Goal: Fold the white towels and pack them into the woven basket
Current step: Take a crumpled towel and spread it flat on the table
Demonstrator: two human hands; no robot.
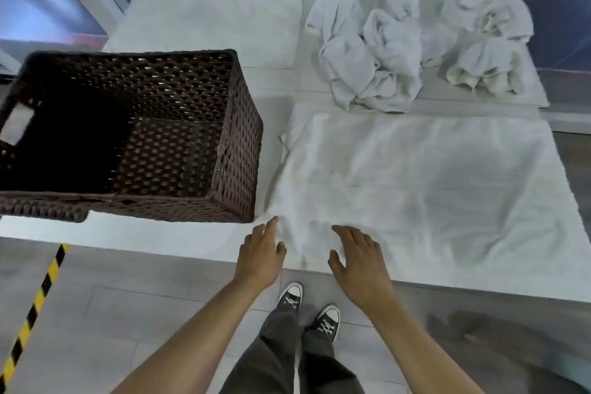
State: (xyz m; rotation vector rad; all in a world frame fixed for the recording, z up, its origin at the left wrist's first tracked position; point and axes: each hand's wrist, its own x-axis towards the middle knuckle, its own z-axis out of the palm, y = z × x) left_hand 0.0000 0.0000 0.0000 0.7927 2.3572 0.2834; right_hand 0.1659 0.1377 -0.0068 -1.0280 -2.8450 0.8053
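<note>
Surface: a white table [160, 233] above grey floor tiles.
Towel: a flat white cloth towel [415, 189] lies spread at the table's near edge.
Left hand [260, 253]: fingers straight, at the towel's near left corner.
Right hand [358, 256]: fingers spread over the near edge.
Basket: a dark brown woven basket [236, 144] stands just left.
Far side: crumpled white towels [377, 51].

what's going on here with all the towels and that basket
A person stands at a white table with one white towel spread flat in front of them. The left hand and right hand are both open at its near left corner, gripping nothing. The woven basket sits to the left and looks empty. More crumpled towels are heaped at the far side, not yet folded.
</note>
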